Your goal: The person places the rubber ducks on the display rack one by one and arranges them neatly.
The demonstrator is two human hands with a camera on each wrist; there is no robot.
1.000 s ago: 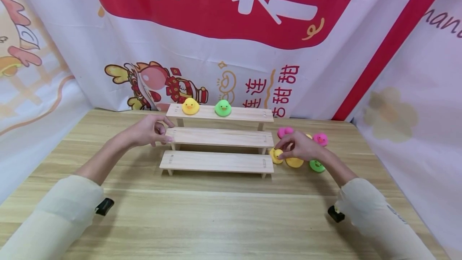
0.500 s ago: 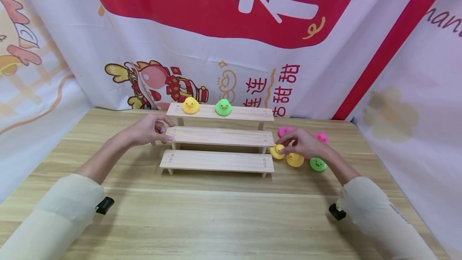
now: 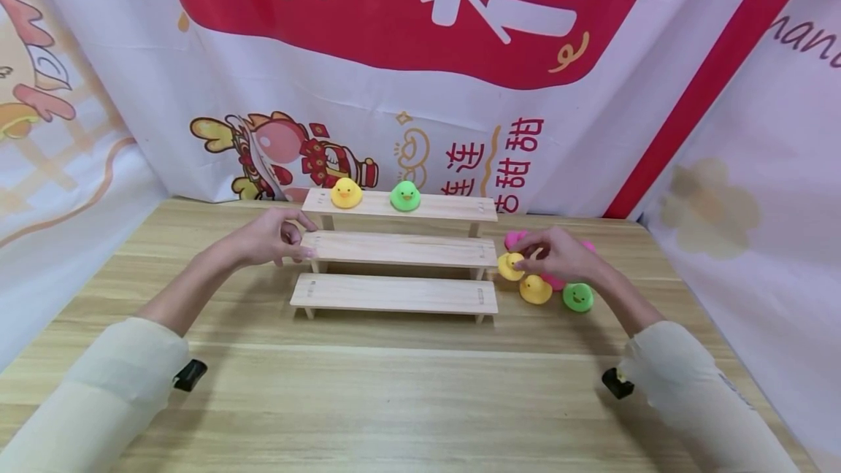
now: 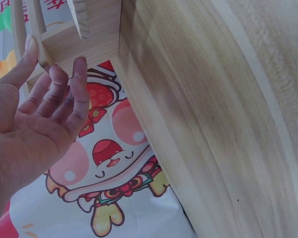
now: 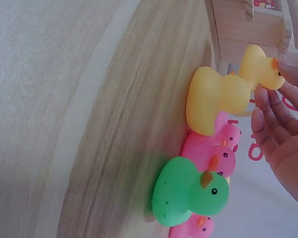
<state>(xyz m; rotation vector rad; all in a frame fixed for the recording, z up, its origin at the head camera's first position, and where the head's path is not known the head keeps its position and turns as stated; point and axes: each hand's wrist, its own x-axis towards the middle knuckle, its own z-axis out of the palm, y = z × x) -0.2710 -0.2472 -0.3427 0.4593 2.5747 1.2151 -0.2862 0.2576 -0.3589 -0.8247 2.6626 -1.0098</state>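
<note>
A three-tier wooden display stand stands on the table. My left hand grips the left end of its middle tier, thumb at the front edge and index finger at the back; in the left wrist view the other fingers are bent and apart from the wood. My right hand pinches a yellow rubber duck by its head, just beyond the stand's right end. In the right wrist view, this duck shows behind another yellow duck. A yellow duck and a green duck sit on the top tier.
Right of the stand, below my right hand, are a yellow duck, a green duck and several pink ducks, partly hidden by the hand in the head view. A printed cloth hangs behind the table.
My right hand has raised the pinched yellow duck a little and shifted it slightly right and away from me. My left hand stays at the stand.
</note>
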